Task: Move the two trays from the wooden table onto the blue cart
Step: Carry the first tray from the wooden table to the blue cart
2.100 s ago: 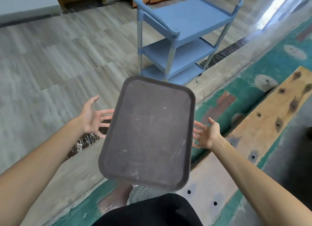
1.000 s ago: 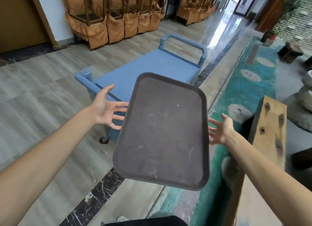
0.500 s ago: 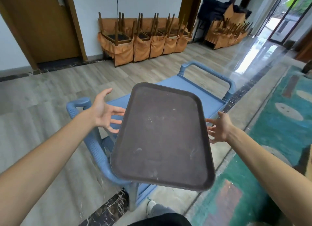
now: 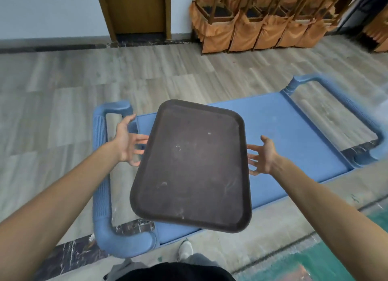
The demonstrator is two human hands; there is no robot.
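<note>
A dark brown rectangular tray (image 4: 193, 165) hangs tilted in the air over the left part of the blue cart's top shelf (image 4: 294, 138). My left hand (image 4: 126, 143) supports its left long edge, fingers reaching under the rim. My right hand (image 4: 262, 156) holds the right long edge the same way, palm turned up. The cart's top shelf is bare. Only this one tray is in view; the wooden table is out of frame.
The cart has a blue handle at its left end (image 4: 100, 175) and another at its right end (image 4: 357, 112). Stacked chairs with orange covers (image 4: 262, 24) and a wooden door (image 4: 136, 9) line the far wall. My shoe (image 4: 184, 249) stands by the cart's near edge.
I have walked up to the cart with the tray in both hands. The cart now lies directly under the tray, and the view has tipped downward onto its top shelf.
</note>
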